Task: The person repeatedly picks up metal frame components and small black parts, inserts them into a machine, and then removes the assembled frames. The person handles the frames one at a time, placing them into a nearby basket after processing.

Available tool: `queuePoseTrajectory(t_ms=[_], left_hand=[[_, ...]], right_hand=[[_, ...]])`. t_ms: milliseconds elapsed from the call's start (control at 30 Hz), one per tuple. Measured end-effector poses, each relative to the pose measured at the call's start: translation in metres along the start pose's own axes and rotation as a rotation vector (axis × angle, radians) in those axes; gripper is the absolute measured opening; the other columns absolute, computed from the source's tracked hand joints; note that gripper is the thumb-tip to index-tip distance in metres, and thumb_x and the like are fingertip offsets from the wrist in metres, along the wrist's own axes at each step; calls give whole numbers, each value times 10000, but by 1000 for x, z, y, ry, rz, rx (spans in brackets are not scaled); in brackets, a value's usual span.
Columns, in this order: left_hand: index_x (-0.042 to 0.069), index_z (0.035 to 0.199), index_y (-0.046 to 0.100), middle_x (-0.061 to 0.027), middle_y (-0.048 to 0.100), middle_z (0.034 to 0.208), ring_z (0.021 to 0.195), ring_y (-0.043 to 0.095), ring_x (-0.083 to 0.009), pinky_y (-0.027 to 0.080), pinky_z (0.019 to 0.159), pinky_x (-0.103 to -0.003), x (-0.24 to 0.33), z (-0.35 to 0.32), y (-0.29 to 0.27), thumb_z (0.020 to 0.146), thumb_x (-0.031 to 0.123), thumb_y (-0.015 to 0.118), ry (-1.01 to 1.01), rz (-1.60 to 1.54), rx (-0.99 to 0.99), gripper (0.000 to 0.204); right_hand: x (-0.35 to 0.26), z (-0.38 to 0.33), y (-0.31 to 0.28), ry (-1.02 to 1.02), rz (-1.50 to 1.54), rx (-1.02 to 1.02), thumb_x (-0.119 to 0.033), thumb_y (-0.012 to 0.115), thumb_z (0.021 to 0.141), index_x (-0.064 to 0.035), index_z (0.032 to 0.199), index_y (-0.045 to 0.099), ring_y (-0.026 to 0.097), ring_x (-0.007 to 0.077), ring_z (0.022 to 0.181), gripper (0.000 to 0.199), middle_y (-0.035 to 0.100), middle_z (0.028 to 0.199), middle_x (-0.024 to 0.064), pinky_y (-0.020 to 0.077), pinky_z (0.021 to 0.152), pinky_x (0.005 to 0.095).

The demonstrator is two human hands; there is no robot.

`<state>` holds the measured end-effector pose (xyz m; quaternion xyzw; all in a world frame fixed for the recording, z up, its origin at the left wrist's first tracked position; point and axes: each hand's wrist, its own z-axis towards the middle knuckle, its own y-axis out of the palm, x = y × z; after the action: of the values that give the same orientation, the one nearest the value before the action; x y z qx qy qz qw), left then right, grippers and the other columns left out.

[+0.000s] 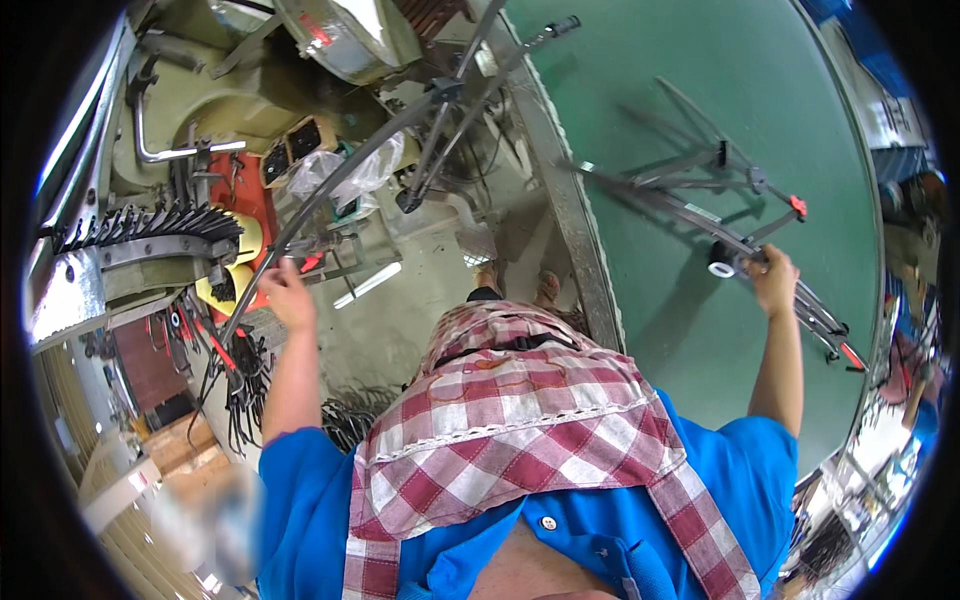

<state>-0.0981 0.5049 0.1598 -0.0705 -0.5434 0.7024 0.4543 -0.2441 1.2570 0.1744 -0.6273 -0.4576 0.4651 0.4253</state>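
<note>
My left hand [288, 296] is closed around the lower end of a long dark tube, part of a metal folding stand [352, 165]. That stand is raised over the floor on the left, its thin legs and joint spreading up to the table's edge. My right hand [776, 284] grips the bar of a second dark folding stand [690, 212] lying across the green table [690, 340]. This one has red-tipped ends and a black fitting with a white ring [720, 268] beside my fingers. Its far end is blurred.
A green machine [150, 275] with a curved rack of dark parts stands at the left. Below it, black-and-red cables or tools [245, 385] hang in a bunch. A clear plastic bag [350, 178] and a box of small parts [298, 150] are behind the left stand. The table has a metal edge [580, 230].
</note>
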Motion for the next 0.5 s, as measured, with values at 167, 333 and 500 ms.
queuePoseTrajectory(t_ms=[167, 333, 500], left_hand=[[43, 977, 601, -116, 600, 934, 856, 606, -258, 483, 746, -327, 178, -93, 38, 848, 161, 674, 581, -525, -712, 190], [166, 1293, 504, -108, 449, 1378, 1320, 378, -322, 328, 1049, -497, 340, -158, 86, 873, 338, 631, 1331, -507, -637, 471], [163, 1191, 581, -106, 481, 1353, 1340, 357, -302, 204, 1106, -553, 349, -201, 125, 956, 489, 430, 1589, -243, -735, 430]], right_hand=[[-41, -126, 21, -167, 42, 5, -195, 782, 663, -74, 886, 665, 582, 275, 923, 280, 638, 862, 68, 377, 889, 433], [-91, -216, 49, -236, 139, 8, -217, 778, 666, -135, 872, 671, 552, 232, 901, 247, 578, 793, 20, 365, 878, 413], [-118, -239, 48, -288, 205, 47, -198, 784, 655, -113, 860, 669, 559, 238, 869, 251, 586, 786, 32, 370, 884, 401]])
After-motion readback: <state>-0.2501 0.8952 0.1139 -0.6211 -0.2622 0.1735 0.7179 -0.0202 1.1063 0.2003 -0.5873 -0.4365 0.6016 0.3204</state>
